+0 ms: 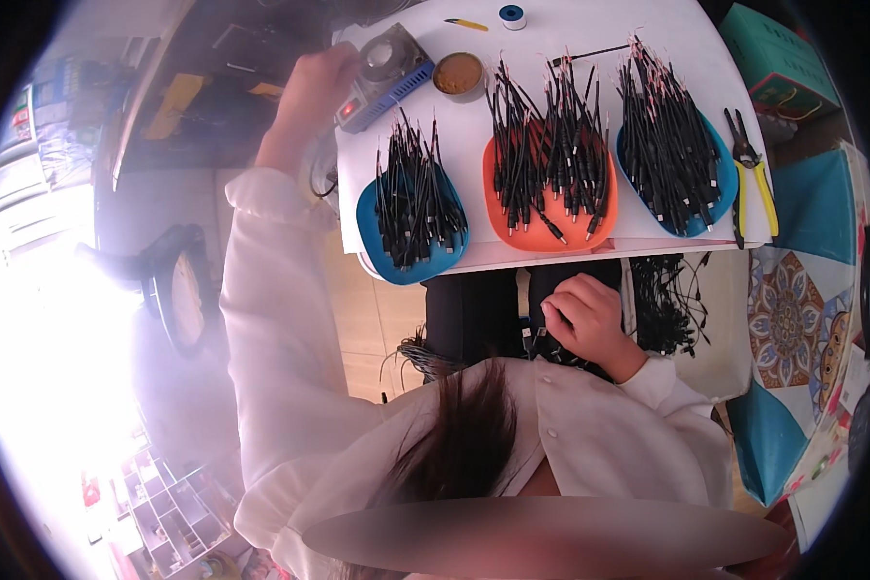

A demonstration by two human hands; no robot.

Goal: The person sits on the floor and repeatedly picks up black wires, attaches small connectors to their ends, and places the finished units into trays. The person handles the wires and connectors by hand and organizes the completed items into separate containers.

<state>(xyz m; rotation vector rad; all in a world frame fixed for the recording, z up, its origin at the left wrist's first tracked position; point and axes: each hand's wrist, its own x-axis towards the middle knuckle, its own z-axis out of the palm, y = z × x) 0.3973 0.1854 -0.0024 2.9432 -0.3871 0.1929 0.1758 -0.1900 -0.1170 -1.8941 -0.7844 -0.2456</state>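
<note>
My left hand [321, 85] reaches to the far left, fingers curled at the side of a small blue-and-grey heating device [389, 75] with a round metal top and a lit red switch. What those fingers hold, if anything, is hidden. Over my lap rests my right hand [590, 317], its fingers curled in and the palm out of sight. Small cable plugs [532, 336] lie just left of it. Black cables with bare wire ends stand bundled in a small blue tray [369, 227], an orange tray [561, 215] and a larger blue tray [713, 205].
A round tin of brown material [460, 75] sits beside the device. Further back are a yellow cutter [467, 24] and a wire spool [512, 16]. Yellow-handled pliers [752, 179] lie at the table's right edge, near a green box [778, 63]. More black cables [669, 302] hang below the table.
</note>
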